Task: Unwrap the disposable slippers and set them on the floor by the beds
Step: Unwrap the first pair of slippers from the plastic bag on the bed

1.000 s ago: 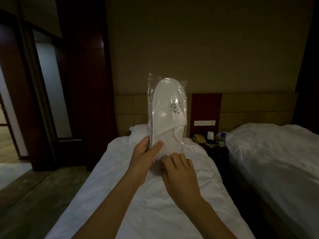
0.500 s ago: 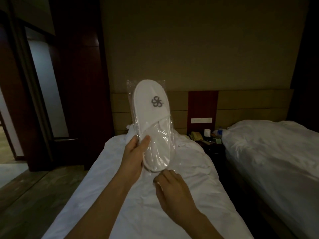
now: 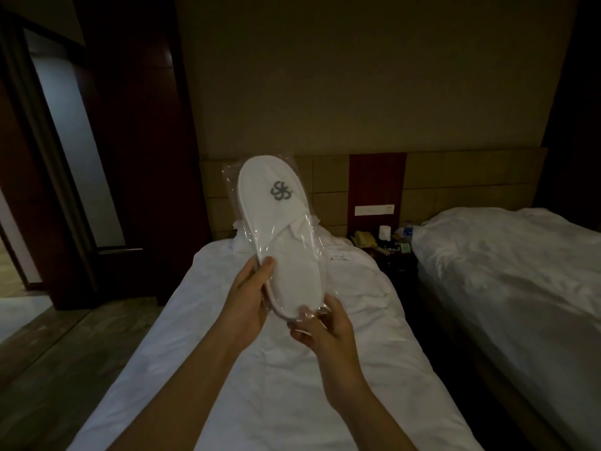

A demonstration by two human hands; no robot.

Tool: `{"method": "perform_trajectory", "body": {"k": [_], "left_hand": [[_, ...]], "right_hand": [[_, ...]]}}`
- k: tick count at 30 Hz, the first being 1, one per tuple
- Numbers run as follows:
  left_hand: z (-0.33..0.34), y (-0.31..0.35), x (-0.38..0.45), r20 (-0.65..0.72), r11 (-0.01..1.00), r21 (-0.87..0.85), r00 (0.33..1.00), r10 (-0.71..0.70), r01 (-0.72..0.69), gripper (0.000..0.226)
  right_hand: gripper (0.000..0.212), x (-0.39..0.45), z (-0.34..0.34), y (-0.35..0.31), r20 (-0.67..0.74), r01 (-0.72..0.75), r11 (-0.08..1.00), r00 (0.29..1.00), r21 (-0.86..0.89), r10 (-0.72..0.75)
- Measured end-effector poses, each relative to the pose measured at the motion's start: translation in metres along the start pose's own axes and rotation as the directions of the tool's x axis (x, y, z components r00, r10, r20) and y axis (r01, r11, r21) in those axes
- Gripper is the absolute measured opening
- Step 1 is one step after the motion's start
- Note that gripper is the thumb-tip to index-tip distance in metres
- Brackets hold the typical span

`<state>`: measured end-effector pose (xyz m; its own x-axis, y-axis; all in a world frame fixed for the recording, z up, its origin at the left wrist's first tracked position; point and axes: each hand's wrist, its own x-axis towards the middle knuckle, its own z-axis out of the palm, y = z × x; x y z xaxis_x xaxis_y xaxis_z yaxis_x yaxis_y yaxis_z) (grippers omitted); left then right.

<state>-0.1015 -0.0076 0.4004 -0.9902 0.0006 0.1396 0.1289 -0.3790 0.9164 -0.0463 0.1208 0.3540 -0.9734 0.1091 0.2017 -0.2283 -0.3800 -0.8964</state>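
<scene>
Two hands engaged on one packet, held up in the air over the near bed [image 3: 276,369], roughly at the centre of view. Left hand [image 3: 247,304] clamping the wrapped slippers [image 3: 276,222] by the 9 o'clock edge of the heel, thumb pressed on the front face, fingers hidden behind. Right hand [image 3: 325,330] pinching the clear wrapper [image 3: 310,312] at the heel end, around 6 o'clock of the packet, film bunching between thumb and fingertips. Toe end pointing to 12 o'clock, grey logo facing the camera, packet tilting slightly toward 11 o'clock. Wrapper appearing still closed; whether a seam or flap lies at the heel end not discernible in this dim light. Judged step: opening the bag at the heel. Advising: keeping the left grip firm on the slipper body rather than on loose film alone, so the contents are not sliding out uncontrolled; taking only film in the right pinch, clear of the slipper sole; pulling toward 6 o'clock, away from the left hand, to part or tear the plastic. Risk noted: thin film stretching rather than tearing, or slippers dropping onto the bed. Second bed [image 3: 504,271] lying at 3 o'clock, floor [image 3: 65,353] at 8 o'clock available for placement afterwards.
</scene>
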Motion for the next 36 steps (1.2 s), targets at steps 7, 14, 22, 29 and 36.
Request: {"method": "perform_trajectory", "body": {"k": [7,14,22,29,36], "left_hand": [[-0.009,-0.031,-0.016,0.05,0.989,0.123,0.995,-0.086,0.079,0.054],[-0.036,-0.053,-0.023,-0.037,0.988,-0.024,0.988,-0.152,0.151,0.05],[-0.055,-0.092,-0.03,-0.043,0.952,0.061,0.953,-0.299,0.301,0.03],[-0.076,-0.122,-0.023,-0.021,0.915,-0.067,0.916,-0.401,0.399,0.03],[-0.094,-0.163,-0.045,-0.069,0.852,-0.126,0.852,-0.518,0.508,0.034]], "right_hand": [[0.03,-0.006,0.001,0.022,-0.058,-0.097,0.992,0.993,0.075,0.102],[0.036,-0.007,0.005,0.051,-0.08,-0.151,0.973,0.983,0.175,0.167],[0.027,-0.022,0.0,0.08,-0.121,-0.265,0.952,0.951,0.156,0.285],[0.022,-0.059,-0.04,0.107,-0.17,-0.451,0.881,0.866,0.14,0.47],[0.027,-0.128,-0.094,0.13,-0.279,-0.602,0.794,0.752,0.078,0.598]]}}
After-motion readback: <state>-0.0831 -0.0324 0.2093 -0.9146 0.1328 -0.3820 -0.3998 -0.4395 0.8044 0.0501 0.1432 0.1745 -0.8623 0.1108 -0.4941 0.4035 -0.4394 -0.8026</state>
